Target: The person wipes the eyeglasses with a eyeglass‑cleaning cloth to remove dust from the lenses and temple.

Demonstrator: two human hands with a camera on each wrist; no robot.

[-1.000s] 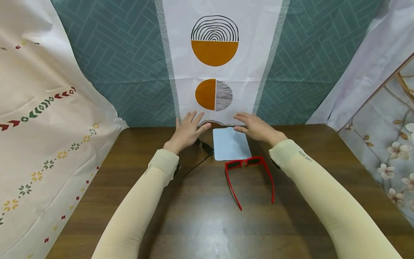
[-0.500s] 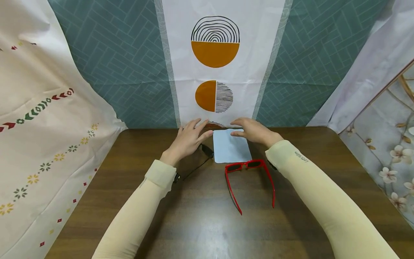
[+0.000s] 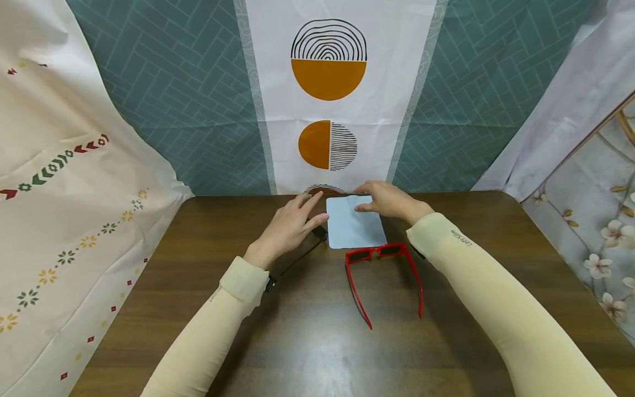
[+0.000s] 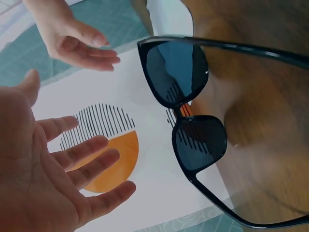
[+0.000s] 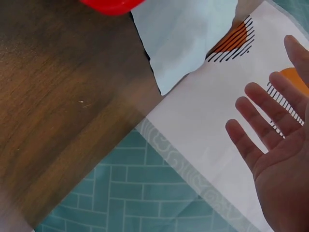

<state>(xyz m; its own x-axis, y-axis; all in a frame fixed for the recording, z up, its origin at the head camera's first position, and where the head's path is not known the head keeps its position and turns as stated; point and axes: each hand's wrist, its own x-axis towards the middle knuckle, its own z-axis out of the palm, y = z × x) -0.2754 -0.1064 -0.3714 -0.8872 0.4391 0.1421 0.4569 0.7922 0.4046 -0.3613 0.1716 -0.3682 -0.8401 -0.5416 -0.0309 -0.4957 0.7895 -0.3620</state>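
My left hand (image 3: 285, 229) hovers over the black sunglasses (image 4: 200, 147), with its fingers spread and nothing held. In the head view the hand hides most of those sunglasses; a lens part and a thin temple show. My right hand (image 3: 389, 201) is held above the right back corner of a light blue cloth (image 3: 353, 225), fingers extended and apart from it in the right wrist view. Just in front of the cloth lie red sunglasses (image 3: 361, 255), temples unfolded toward me.
The brown wooden table (image 3: 307, 342) ends at a teal and white patterned backdrop (image 3: 407, 127). A cream embroidered cloth (image 3: 84, 220) hangs along the left side. Floral fabric (image 3: 597, 264) borders the right edge.
My left hand has come down and slightly right, covering more of the black sunglasses. The right hand has shifted slightly left and lower. Cloth and red sunglasses stay in place.
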